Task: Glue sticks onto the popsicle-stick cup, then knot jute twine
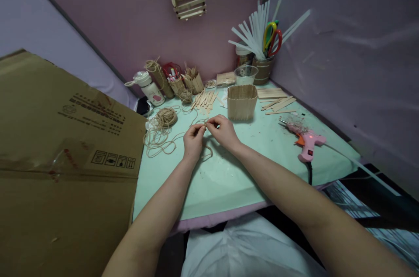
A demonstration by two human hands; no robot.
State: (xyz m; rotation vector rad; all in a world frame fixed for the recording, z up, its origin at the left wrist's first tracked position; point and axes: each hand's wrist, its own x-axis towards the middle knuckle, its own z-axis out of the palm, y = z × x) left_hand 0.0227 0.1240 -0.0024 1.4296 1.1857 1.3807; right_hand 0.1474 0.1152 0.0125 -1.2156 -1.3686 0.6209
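Pale mint covers the tabletop [248, 168], which sits in a corner of mauve walls. At its centre both hands meet over a strand of twine [206, 125]: the left hand [194, 139] is closed, pinching one end between thumb and fingertips, and the right hand [224, 133] is closed too, pinching the strand just beside it, their fingertips almost touching. A loop of the strand trails down under the hands at 6 o'clock. At 9 o'clock of the hands lies a loose tangle and a wound coil of twine [166, 116]. At 1 o'clock stands a craft-stick box [242, 102], with loose craft sticks [205, 100] behind it. At 3 o'clock lies a pink glue gun [306, 141]. A big cardboard sheet [62, 159] leans along the tabletop's left edge.
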